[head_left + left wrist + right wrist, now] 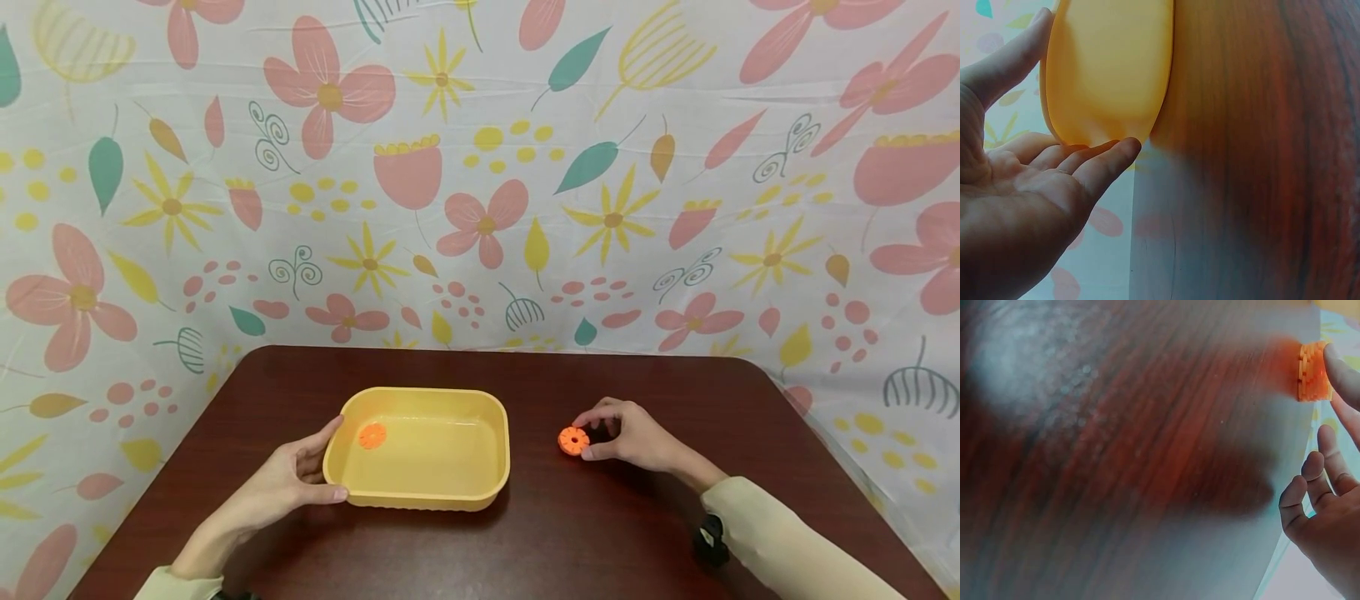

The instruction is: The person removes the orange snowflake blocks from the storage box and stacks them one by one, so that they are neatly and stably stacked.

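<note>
A yellow plastic tray (420, 448) with rounded corners sits on the left half of the table. My left hand (281, 482) holds it at its left end, thumb at the near corner and fingers along the far side; the left wrist view shows the tray's end (1110, 75) between thumb and fingers. Inside, near the far left, lies one flat orange notched disc (372, 436). Right of the tray, my right hand (633, 433) pinches a short stack of orange notched discs (573, 441) between thumb and forefinger. In the right wrist view, several layers of the stack (1314, 372) show, with the other fingers loosely bent.
The dark reddish-brown wooden table (600, 533) has rounded far corners. A white cloth (480, 167) printed with flowers and leaves hangs behind it and along the sides. A black band (711, 540) is on the right wrist at the sleeve.
</note>
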The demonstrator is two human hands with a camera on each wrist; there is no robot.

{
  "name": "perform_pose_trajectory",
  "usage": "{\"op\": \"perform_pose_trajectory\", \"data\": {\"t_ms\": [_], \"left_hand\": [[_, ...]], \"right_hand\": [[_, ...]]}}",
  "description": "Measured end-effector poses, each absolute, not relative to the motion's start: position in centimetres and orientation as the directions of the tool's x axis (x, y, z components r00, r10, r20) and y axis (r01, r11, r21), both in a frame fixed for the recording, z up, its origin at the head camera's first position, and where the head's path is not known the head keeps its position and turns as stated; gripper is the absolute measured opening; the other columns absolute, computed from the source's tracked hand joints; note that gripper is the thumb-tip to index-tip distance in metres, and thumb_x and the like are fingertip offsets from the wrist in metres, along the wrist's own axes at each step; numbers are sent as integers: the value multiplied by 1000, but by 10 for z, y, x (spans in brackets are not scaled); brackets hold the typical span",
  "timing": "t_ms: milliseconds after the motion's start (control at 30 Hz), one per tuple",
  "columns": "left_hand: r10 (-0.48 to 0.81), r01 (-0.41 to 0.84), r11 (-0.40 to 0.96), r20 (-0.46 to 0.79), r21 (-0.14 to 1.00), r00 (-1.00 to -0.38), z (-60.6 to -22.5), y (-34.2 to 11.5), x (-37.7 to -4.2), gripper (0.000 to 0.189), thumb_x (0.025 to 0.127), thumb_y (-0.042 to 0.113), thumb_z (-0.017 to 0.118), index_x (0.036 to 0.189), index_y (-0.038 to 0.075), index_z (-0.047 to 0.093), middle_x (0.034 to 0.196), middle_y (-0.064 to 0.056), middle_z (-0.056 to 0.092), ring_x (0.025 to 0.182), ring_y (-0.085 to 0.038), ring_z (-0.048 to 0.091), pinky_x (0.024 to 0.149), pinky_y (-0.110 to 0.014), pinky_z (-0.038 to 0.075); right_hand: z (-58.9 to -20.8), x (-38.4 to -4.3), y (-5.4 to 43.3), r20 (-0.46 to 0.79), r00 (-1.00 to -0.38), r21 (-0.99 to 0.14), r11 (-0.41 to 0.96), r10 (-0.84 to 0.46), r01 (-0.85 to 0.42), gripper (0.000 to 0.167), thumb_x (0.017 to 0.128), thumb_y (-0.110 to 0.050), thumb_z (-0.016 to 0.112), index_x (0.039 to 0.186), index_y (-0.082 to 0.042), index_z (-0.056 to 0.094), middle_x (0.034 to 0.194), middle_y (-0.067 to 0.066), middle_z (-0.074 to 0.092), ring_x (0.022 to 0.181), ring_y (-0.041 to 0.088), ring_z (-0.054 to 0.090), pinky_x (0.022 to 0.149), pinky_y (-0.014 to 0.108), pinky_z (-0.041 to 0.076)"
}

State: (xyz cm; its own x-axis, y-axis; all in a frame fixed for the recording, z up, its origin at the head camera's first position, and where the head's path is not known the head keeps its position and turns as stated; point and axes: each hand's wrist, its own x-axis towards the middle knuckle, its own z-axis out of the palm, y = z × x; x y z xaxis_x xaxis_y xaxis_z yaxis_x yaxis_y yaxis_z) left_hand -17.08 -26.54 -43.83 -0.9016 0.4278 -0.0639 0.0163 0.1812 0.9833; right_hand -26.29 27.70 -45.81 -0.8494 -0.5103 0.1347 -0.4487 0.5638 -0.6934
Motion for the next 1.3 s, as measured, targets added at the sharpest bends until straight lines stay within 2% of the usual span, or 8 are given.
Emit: {"op": "perform_pose_trajectory", "data": {"t_ms": [467,733,867,1100,1300], "left_hand": [[427,20,184,-61,983,-902,-439,-266,-171,105,90,8,84,168,2,14,169,-26,20,142,-38,47,98,-31,54],[426,16,171,-60,985,-903,-439,-265,-172,106,90,7,85,168,0,14,169,-27,19,142,-45,45,97,-32,55],[429,18,169,-57,985,-901,-440,-265,-173,105,90,7,84,168,-1,14,169,-27,20,141,-43,47,97,-32,55],[431,17,169,-58,985,-900,-439,-264,-172,105,90,7,84,168,0,13,170,-26,19,144,-42,44,98,-32,55],[424,14,179,-65,984,-903,-436,-264,-171,106,89,8,85,168,0,14,170,-25,17,142,-31,48,97,-33,55]], "right_hand": [[-451,-261,281,129,-858,-687,580,-497,-439,42,81,-25,95,118,-12,80,97,8,63,79,28,52,65,29,44],[-433,-264,275,142,-844,-675,572,-518,-465,41,82,-21,94,118,-10,79,96,9,64,79,30,53,65,29,45],[-419,-264,264,141,-827,-660,572,-543,-488,39,83,-22,93,118,-12,79,96,9,64,80,33,54,66,29,45],[-394,-264,237,116,-790,-628,572,-601,-528,32,87,-28,89,117,-22,79,95,-3,63,83,35,56,67,30,47],[-384,-264,206,125,-741,-613,536,-660,-581,27,88,-24,89,113,-25,79,90,-5,61,83,36,57,68,31,48]]}}
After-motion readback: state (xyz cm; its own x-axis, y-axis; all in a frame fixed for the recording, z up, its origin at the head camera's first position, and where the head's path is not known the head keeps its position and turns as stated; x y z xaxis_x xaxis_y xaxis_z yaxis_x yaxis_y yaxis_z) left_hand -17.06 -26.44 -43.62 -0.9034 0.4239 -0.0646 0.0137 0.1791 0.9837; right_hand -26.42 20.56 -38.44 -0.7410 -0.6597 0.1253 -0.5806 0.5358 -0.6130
